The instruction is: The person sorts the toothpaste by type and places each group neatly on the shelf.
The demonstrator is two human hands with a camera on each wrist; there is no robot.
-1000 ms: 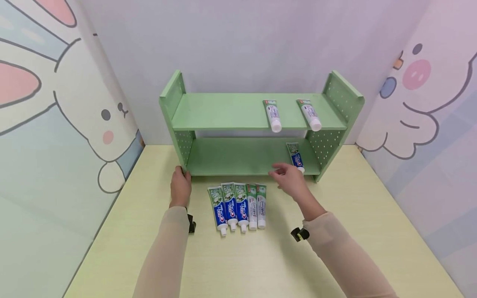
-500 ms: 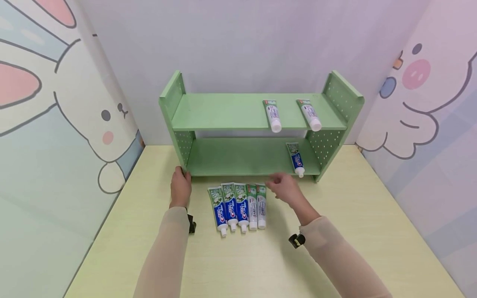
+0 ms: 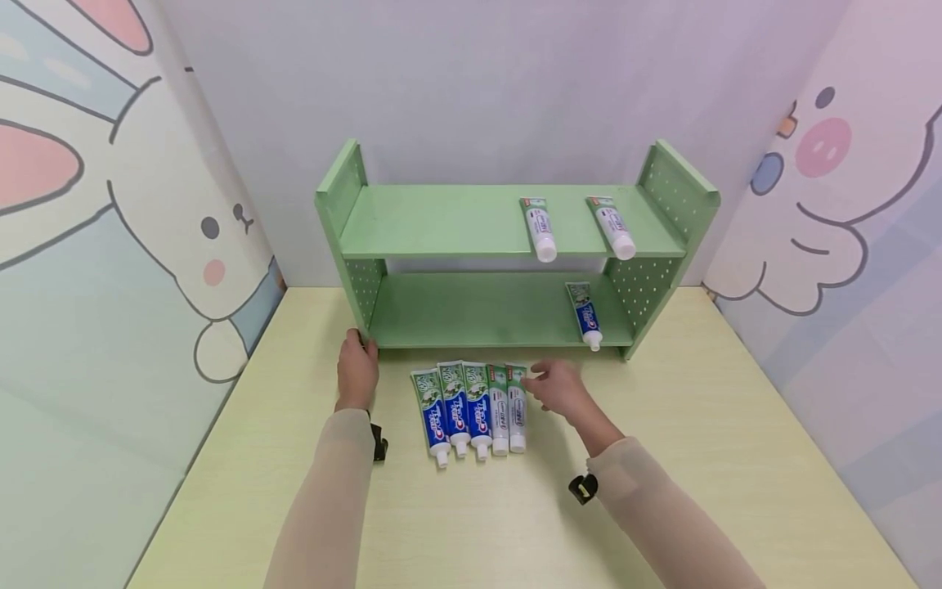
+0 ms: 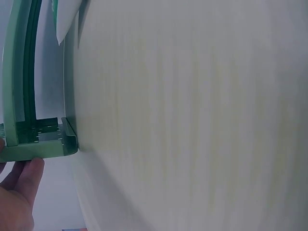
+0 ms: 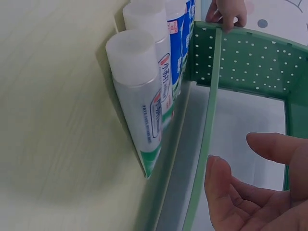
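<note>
My left hand (image 3: 356,372) grips the lower left side of the green two-tier shelf (image 3: 441,217); in the left wrist view its fingers (image 4: 30,178) lie against the panel edge. My right hand (image 3: 562,388) hovers at the right end of a row of toothpaste tubes, fingertips right at the top of the end white-and-green tube (image 3: 517,409). In the right wrist view its thumb and fingers (image 5: 219,178) stand apart with nothing between them. Beside that tube lie another white-and-green tube (image 3: 498,413) and several blue-and-green tubes (image 3: 478,409), caps toward me.
Two white toothpaste tubes (image 3: 540,229) lie on the upper tier, right of middle. One blue-and-green tube (image 3: 585,317) lies at the right of the lower tier, its cap over the front edge. The shelf stands on a pale wooden table (image 3: 456,523) before cartoon-printed walls.
My right hand has moved from in front of the lower tier down and slightly left to the end white tube, uncovering the blue tube on the lower tier. My left hand has stayed put.
</note>
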